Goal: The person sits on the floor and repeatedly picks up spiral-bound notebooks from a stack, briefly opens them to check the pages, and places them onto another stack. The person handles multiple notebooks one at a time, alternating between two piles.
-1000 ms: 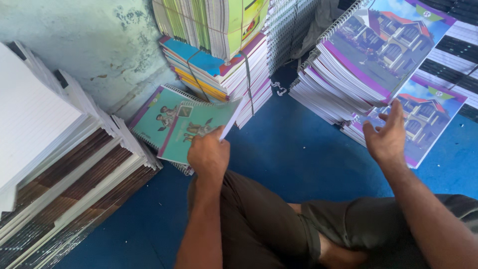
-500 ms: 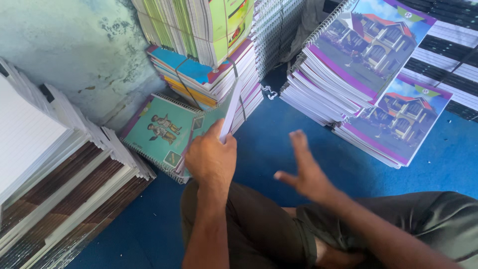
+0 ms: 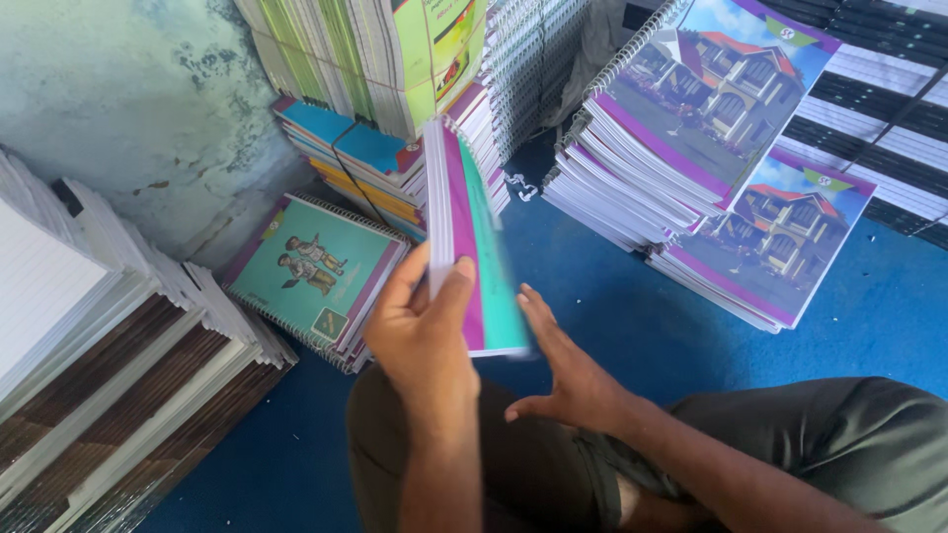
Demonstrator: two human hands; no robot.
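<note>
From my seat at the remote feed, the left hand (image 3: pixel 423 336) now grips a spiral notebook (image 3: pixel 472 252) stood up on edge, thumb on the near face and fingers curled behind; a second ago that notebook lay flat on the teal-covered pile. The right hand (image 3: pixel 568 370) has left the house-cover stack and sits open beside the lifted notebook, fingers spread and touching its lower edge, holding nothing. I read this as one notebook taken off the pile and about to pass between hands.

Just beyond, the teal pile (image 3: pixel 316 276) lies on the blue floor (image 3: pixel 632 306), its cover showing two small figures. To the left lean white paper stacks (image 3: pixel 89 336). Farther right, two stacks of house-cover notebooks (image 3: pixel 711 118) carry purple borders. At the back, tied bundles with green and blue spines (image 3: pixel 365 99) stand against the pale wall (image 3: pixel 128 99).
</note>
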